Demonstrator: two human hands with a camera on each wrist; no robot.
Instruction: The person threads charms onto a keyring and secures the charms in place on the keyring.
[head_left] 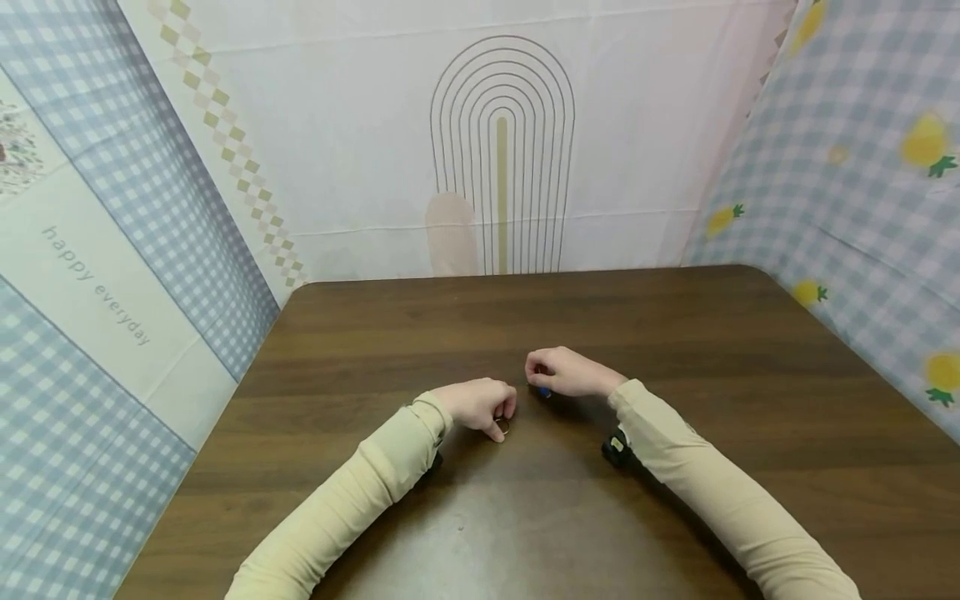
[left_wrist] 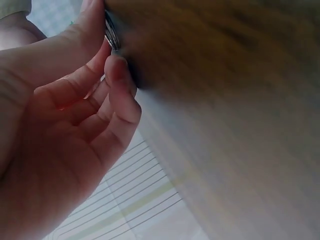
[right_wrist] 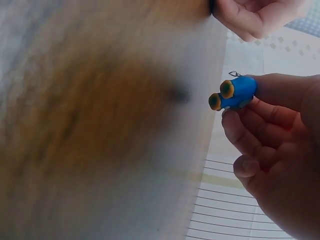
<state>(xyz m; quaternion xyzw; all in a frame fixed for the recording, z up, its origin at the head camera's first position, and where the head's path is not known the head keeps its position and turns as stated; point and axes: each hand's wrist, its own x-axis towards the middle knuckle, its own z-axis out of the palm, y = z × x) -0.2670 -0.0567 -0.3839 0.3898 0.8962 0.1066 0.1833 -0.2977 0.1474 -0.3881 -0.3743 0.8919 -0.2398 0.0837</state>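
Observation:
Near the middle of the table, my left hand [head_left: 477, 404] pinches a silver metal ring [head_left: 502, 426] between thumb and fingers, close over the wood. The left wrist view shows this ring [left_wrist: 111, 33] edge-on as thin stacked coils, partly hidden by the fingers. Slightly farther back and to the right, my right hand [head_left: 566, 372] holds a small blue charm [right_wrist: 242, 91] between thumb and fingertips. Two round orange-rimmed ends with dark green centres face out from the charm, and a small metal loop [right_wrist: 234, 74] sticks out beside it. The hands are a short distance apart.
The dark brown wooden table [head_left: 375, 333] stretches under both arms. A white cloth with an arch print [head_left: 360, 150] hangs behind it. Checked cloths hang at the left [head_left: 97, 183] and right [head_left: 862, 217]. A black wrist device [head_left: 617, 447] sits under the right sleeve.

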